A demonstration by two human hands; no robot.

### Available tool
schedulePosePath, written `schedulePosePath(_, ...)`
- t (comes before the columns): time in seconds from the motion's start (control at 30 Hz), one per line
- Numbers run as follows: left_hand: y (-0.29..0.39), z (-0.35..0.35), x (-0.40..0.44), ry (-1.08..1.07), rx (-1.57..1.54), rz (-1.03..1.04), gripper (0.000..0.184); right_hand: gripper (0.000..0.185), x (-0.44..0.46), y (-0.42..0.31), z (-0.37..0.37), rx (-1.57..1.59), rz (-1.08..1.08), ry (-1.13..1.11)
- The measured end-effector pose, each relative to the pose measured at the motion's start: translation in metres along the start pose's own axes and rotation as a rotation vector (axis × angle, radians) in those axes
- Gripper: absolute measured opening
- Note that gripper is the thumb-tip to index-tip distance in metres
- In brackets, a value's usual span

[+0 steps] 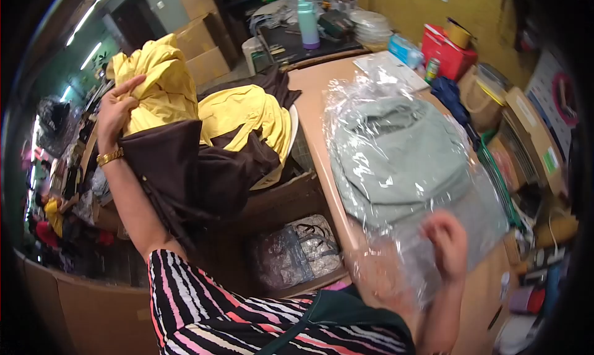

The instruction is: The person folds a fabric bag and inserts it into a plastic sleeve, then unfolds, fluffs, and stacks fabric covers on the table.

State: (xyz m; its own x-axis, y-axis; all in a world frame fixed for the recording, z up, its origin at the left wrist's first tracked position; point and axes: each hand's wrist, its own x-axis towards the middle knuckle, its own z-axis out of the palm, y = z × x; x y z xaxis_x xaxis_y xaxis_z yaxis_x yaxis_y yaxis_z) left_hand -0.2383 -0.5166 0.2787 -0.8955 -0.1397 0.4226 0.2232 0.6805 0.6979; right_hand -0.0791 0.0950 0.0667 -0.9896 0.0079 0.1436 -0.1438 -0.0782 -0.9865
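My left hand (117, 107), with a gold watch at its wrist, is raised at the left and closed on bunched yellow fabric (158, 76). Dark brown cloth (179, 163) hangs below it, and whether the two are joined I cannot tell. More yellow fabric (244, 111) lies beside it, mixed with brown cloth. My right hand (447, 240), smeared by motion with its fingers partly curled, is over the lower part of a clear plastic bag (402, 278). Inside that bag lies a grey-green fabric item (402, 160), flat on the table.
An open cardboard box (278, 206) with plastic-wrapped items (297, 253) stands between me and the table (312, 101). Further back are a teal-purple bottle (307, 24) and a red bag (442, 52). A green-rimmed basket (498, 175) and other clutter line the right edge.
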Motion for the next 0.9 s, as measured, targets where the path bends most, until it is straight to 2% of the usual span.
schedulePosePath(0.03,0.019,-0.006,-0.007,-0.054,-0.001,0.042,0.055,0.023,0.021,-0.012,0.028,0.341,0.181,-0.061)
schedulePosePath(0.1,0.089,0.011,-0.036,-0.156,0.039,0.204,0.054,0.042,0.076,0.014,0.066,0.699,0.319,-0.424)
schedulePosePath(0.13,0.122,0.024,-0.051,-0.224,-0.035,0.223,0.055,0.06,0.096,0.004,0.097,0.784,0.403,-0.667)
schedulePosePath(0.17,0.152,0.036,-0.064,-0.288,-0.041,0.301,0.056,0.087,0.105,0.001,0.128,0.722,0.449,-0.736)
schedulePosePath(0.2,0.175,0.05,-0.078,-0.383,-0.079,0.395,0.057,0.09,0.103,-0.002,0.157,0.73,0.604,-0.624)
schedulePosePath(0.23,0.208,0.067,-0.105,-0.506,-0.099,0.543,0.057,0.087,0.101,-0.006,0.177,0.836,0.664,-0.579)
schedulePosePath(0.27,0.232,0.086,-0.132,-0.499,-0.022,0.761,0.05,0.086,0.092,-0.007,0.185,0.913,0.647,-0.527)
schedulePosePath(0.37,0.268,0.134,-0.201,-0.801,0.059,1.183,0.02,0.08,0.027,-0.009,0.151,0.946,0.47,-0.352)
schedulePosePath(0.4,0.278,0.152,-0.224,-0.689,0.019,1.462,0.021,0.079,-0.003,-0.009,0.129,0.935,0.419,-0.271)
schedulePosePath(0.5,0.295,0.177,-0.259,-0.838,0.171,1.569,0.072,0.074,-0.094,-0.007,0.066,0.882,0.288,-0.016)
schedulePosePath(0.53,0.292,0.192,-0.264,-0.748,0.144,1.773,0.063,0.072,-0.122,-0.005,0.047,0.857,0.254,0.072)
schedulePosePath(0.63,0.279,0.228,-0.278,-0.648,0.214,2.172,0.033,0.067,-0.198,0.002,-0.006,0.787,0.167,0.311)
schedulePosePath(0.67,0.27,0.245,-0.289,-0.629,0.127,2.166,0.019,0.066,-0.22,0.006,-0.023,0.76,0.147,0.385)
schedulePosePath(0.73,0.245,0.287,-0.312,-0.643,-0.002,2.136,0.043,0.063,-0.256,0.019,-0.06,0.723,0.136,0.506)
schedulePosePath(0.83,0.201,0.358,-0.37,-0.819,-0.266,1.969,0.064,0.058,-0.308,0.046,-0.114,0.646,0.145,0.667)
schedulePosePath(0.9,0.181,0.378,-0.415,-1.01,-0.253,1.737,0.054,0.055,-0.348,0.067,-0.151,0.588,0.163,0.762)
